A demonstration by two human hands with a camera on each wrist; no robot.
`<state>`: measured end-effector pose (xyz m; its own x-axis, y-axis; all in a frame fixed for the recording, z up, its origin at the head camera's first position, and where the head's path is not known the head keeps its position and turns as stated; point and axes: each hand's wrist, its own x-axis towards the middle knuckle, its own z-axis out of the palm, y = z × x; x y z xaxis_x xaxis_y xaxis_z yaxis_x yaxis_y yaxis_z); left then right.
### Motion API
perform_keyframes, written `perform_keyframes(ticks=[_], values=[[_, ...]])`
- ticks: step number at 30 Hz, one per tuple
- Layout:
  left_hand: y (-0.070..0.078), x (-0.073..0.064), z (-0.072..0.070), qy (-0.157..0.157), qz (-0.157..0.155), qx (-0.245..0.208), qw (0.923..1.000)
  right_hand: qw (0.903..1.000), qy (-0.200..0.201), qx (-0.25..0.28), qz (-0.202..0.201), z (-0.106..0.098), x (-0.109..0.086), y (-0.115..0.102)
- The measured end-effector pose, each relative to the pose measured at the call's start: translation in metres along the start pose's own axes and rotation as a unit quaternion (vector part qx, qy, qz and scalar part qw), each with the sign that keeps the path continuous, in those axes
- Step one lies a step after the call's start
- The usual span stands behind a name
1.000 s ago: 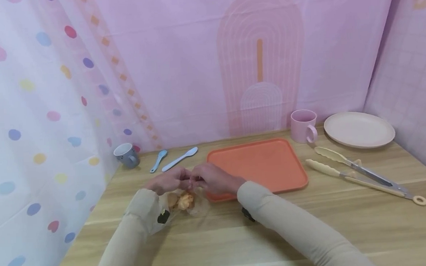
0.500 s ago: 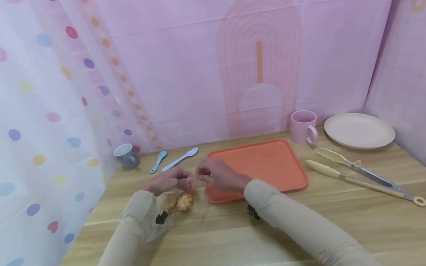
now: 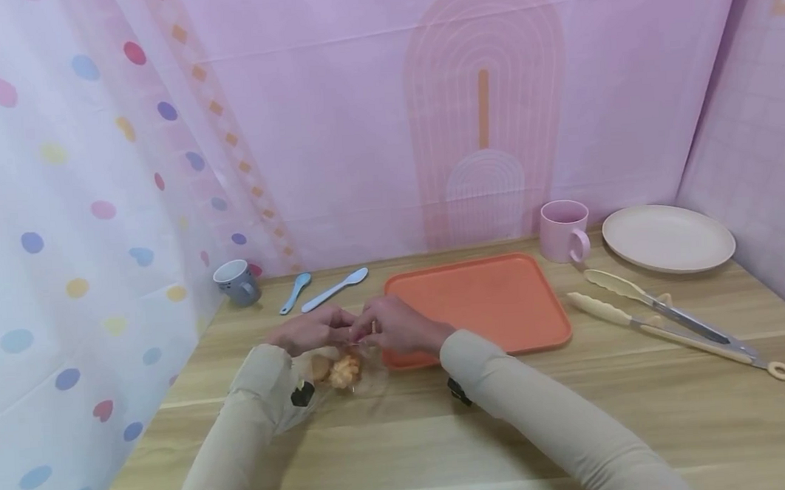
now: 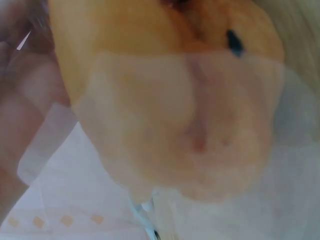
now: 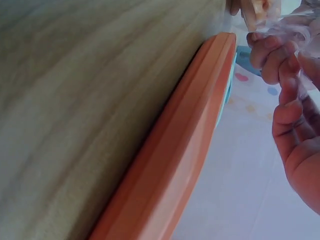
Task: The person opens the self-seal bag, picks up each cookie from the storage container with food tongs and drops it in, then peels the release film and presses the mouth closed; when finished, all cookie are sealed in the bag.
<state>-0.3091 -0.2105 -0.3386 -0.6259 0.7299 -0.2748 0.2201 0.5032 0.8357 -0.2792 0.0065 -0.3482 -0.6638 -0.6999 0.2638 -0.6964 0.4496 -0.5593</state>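
Note:
A clear plastic bag (image 3: 371, 379) hangs below both hands, with golden-brown bread pieces (image 3: 343, 371) showing through it. My left hand (image 3: 312, 330) pinches the gathered top of the bag. My right hand (image 3: 400, 324) meets it there, thumb and fingers pinching the plastic. In the right wrist view, the fingers of the right hand (image 5: 300, 145) curl at the crinkled bag. Filling the left wrist view is the bread (image 4: 135, 110) close up, partly veiled by the film, with a dark spot on one piece.
An orange tray (image 3: 482, 307) lies just right of the hands. Behind them are a blue-grey cup (image 3: 236, 283), a small teal spoon (image 3: 295, 293) and a longer pale blue spoon (image 3: 335, 289). A pink mug (image 3: 563, 232), a cream plate (image 3: 668, 238) and tongs (image 3: 670, 327) are on the right.
Half a second ago the right hand was drawn apart to the right; it has come back left against the left hand at the bag's top. The bread stays under the hands.

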Motion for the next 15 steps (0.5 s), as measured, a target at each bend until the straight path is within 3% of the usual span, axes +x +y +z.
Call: perform_keyframes(ticks=[7, 15], values=[[0.0012, 0.0020, 0.0022, -0.013, 0.000, 0.006, 0.9999, 0.9995, 0.020, 0.006, -0.023, -0.0006, -0.0013, 0.0004], [-0.0001, 0.0042, 0.0051, 0.000, -0.001, 0.023, 0.9997, 0.9927, 0.048, -0.066, -0.089, 0.0010, -0.0028, 0.0007]])
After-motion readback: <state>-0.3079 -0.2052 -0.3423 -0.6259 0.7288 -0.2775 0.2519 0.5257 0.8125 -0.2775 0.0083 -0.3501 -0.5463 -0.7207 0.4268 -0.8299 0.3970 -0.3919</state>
